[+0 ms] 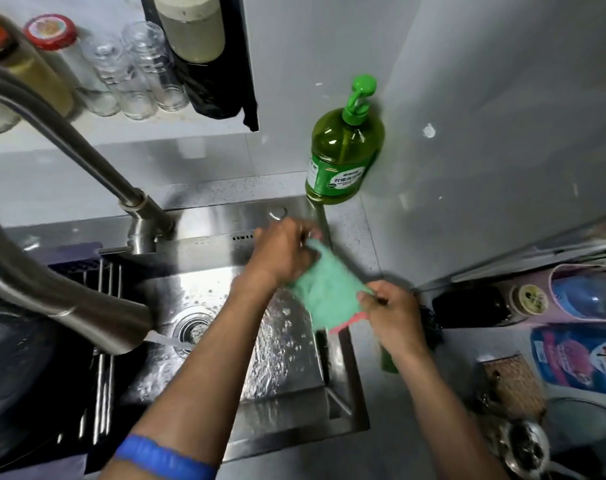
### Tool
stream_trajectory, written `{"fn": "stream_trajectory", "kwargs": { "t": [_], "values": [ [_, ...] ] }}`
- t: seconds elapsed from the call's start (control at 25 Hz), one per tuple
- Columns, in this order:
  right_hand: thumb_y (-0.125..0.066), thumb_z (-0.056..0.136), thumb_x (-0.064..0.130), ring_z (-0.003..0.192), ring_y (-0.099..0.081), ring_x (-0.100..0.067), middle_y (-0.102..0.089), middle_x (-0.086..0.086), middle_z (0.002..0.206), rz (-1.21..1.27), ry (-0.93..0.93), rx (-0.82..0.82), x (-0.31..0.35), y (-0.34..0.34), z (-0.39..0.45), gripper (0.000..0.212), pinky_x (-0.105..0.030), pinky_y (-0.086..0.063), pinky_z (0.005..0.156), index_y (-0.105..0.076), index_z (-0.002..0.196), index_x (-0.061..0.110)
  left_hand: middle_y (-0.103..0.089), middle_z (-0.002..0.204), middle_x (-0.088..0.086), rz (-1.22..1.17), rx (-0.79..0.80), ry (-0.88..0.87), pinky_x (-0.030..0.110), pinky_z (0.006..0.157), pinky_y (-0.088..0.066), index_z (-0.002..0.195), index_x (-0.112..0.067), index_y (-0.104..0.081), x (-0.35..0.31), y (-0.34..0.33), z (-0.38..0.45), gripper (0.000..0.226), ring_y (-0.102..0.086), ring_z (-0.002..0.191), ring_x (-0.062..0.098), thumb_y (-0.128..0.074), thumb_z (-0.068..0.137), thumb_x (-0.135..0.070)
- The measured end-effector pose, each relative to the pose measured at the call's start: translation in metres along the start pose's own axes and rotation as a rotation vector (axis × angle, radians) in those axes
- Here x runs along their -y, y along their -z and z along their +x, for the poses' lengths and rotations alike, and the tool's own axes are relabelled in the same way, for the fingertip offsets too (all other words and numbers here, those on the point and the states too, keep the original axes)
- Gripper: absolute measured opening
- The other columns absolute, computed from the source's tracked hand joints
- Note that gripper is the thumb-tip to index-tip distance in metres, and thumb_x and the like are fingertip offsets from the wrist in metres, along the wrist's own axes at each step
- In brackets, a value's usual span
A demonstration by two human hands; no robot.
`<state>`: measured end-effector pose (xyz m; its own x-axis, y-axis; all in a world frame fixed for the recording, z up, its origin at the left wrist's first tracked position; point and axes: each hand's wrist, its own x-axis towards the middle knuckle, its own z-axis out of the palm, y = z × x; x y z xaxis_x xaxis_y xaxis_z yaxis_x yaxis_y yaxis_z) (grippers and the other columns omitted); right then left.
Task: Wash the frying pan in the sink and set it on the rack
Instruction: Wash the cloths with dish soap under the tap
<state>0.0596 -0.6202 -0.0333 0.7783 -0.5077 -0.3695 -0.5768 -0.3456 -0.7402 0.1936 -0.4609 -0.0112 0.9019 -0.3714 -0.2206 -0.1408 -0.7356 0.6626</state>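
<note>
fingers pinch green cloth — both hands.

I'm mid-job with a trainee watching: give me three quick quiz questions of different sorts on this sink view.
1. True or false: water is running from the faucet into the sink.
2. Which item do the left hand and right hand both grip?
A. green cloth
B. green soap bottle
C. drain
3. Fill in: the soap bottle stands on the counter behind the sink's ___ corner.

Key: 1 true; 2 A; 3 far right.
</note>
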Motion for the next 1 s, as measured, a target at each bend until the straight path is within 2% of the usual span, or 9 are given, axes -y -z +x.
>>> {"fn": "stream_trajectory", "kwargs": {
  "t": [0.12,0.28,0.4,0.48,0.56,0.72,0.8,0.92,1.0],
  "values": [
    [-0.065,0.084,0.007,0.096,-0.067,-0.040,-0.070,-0.021,0.107,-0.560,0.122,-0.279,-0.003,-0.008,0.010,0.031,-0.045,-0.055,0.075,-0.064,0.115,0.004,-0.058,0.120,0.003,-0.011,-0.103,0.021,0.048,0.096,-0.045,0.125,-0.031,-0.056,-0.017,-0.021,0.039,0.049,-0.054,0.113,0.027,-0.073,0.079,-0.026],
    [-0.063,0.085,0.003,0.134,-0.049,-0.037,-0.052,-0.020,0.145,-0.616,0.486,-0.004,-0.017,-0.048,0.027,0.055,-0.045,-0.041,0.111,-0.051,0.139,0.002,-0.061,0.119,0.002,-0.277,-0.182,0.162,0.039,0.093,-0.049,0.112,-0.023,-0.063,0.021,-0.067,-0.020,0.028,-0.058,0.106,0.023,-0.062,0.087,-0.009],
    [-0.038,0.102,0.028,0.153,-0.009,-0.028,-0.011,-0.009,0.167,-0.723,0.318,0.145,-0.017,-0.064,0.092,0.060,-0.043,-0.011,0.125,-0.019,0.157,0.014,-0.060,0.116,-0.004,-0.311,-0.045,0.194,0.027,0.084,-0.049,0.109,-0.026,-0.065,0.059,-0.092,-0.077,0.027,-0.060,0.102,0.017,-0.061,0.088,-0.008],
    [-0.033,0.104,0.032,0.154,-0.001,-0.027,-0.001,-0.005,0.168,-0.752,0.270,0.209,-0.008,-0.074,0.131,0.061,-0.041,-0.002,0.125,-0.010,0.159,0.017,-0.061,0.112,-0.007,-0.303,-0.022,0.219,0.017,0.080,-0.047,0.107,-0.026,-0.066,0.081,-0.099,-0.095,0.028,-0.060,0.099,0.012,-0.063,0.086,-0.008],
    [-0.037,0.103,0.030,0.152,-0.014,-0.031,-0.015,-0.009,0.166,-0.682,0.306,0.193,0.005,-0.076,0.140,0.056,-0.043,-0.011,0.124,-0.025,0.156,0.015,-0.062,0.109,-0.007,-0.275,-0.029,0.233,0.004,0.073,-0.040,0.104,-0.028,-0.067,0.092,-0.104,-0.102,0.030,-0.060,0.091,0.007,-0.064,0.084,-0.005],
    [-0.053,0.088,0.022,0.117,-0.055,-0.033,-0.062,-0.010,0.130,-0.546,0.488,-0.200,-0.030,-0.042,0.043,0.033,-0.043,-0.043,0.101,-0.068,0.116,0.012,-0.064,0.110,-0.005,-0.264,0.013,0.206,0.022,0.079,-0.046,0.103,-0.024,-0.068,0.081,-0.107,-0.103,0.025,-0.061,0.095,0.012,-0.063,0.086,-0.007],
    [-0.062,0.081,0.026,0.110,-0.056,-0.036,-0.061,-0.013,0.127,-0.649,0.302,-0.322,-0.073,-0.025,-0.029,0.034,-0.045,-0.044,0.089,-0.068,0.113,0.014,-0.065,0.109,-0.003,-0.260,0.032,0.162,0.024,0.081,-0.047,0.103,-0.021,-0.068,0.074,-0.111,-0.105,0.021,-0.062,0.095,0.014,-0.062,0.088,-0.009],
    [-0.076,0.075,0.023,0.104,-0.059,-0.044,-0.058,-0.023,0.129,-0.694,-0.005,-0.265,-0.110,-0.019,-0.067,0.049,-0.050,-0.049,0.084,-0.066,0.121,0.009,-0.065,0.102,-0.001,-0.264,0.077,0.100,0.021,0.081,-0.047,0.098,-0.018,-0.070,0.067,-0.117,-0.116,0.016,-0.062,0.093,0.014,-0.062,0.088,-0.008],
    [-0.082,0.072,0.019,0.104,-0.058,-0.043,-0.059,-0.022,0.127,-0.600,0.052,-0.279,-0.108,-0.019,-0.057,0.051,-0.048,-0.049,0.086,-0.065,0.119,0.007,-0.065,0.102,-0.002,-0.295,0.099,0.116,0.019,0.081,-0.046,0.097,-0.016,-0.070,0.068,-0.118,-0.121,0.018,-0.062,0.093,0.013,-0.061,0.087,-0.004]
  ]
}}
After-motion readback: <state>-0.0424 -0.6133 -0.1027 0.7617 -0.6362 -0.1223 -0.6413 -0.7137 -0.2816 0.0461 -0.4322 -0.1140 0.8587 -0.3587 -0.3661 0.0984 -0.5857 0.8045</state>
